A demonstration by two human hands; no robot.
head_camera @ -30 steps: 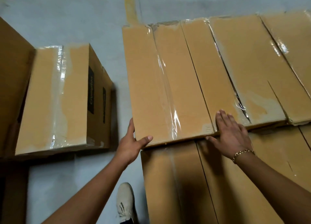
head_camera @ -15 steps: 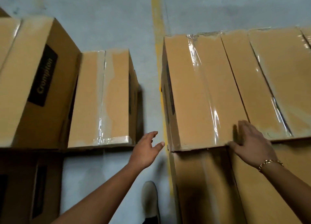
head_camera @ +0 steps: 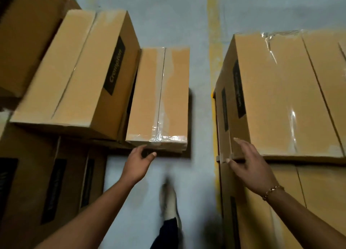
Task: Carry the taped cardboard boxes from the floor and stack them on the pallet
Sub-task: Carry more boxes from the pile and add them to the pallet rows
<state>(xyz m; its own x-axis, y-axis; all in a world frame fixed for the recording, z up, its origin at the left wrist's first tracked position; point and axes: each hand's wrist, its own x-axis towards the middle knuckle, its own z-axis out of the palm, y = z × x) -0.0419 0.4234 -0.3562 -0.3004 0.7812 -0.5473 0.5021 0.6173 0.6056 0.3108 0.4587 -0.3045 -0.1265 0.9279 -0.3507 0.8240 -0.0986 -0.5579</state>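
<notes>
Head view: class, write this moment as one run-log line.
phase: reach | left hand: open, at near end of low taped box on floor | right hand: open, at near corner of stacked box

I have both bare arms reaching forward, the hands well apart. My left hand [head_camera: 139,160] is out at centre-left with its back toward the camera. Its fingers are loosely curved and the thumb is set apart from them, with nothing gripped between. My right hand [head_camera: 248,165] is palm down on the right, fingers straight and spread, thumb pointing inward. A bracelet [head_camera: 273,191] circles that wrist.
</notes>
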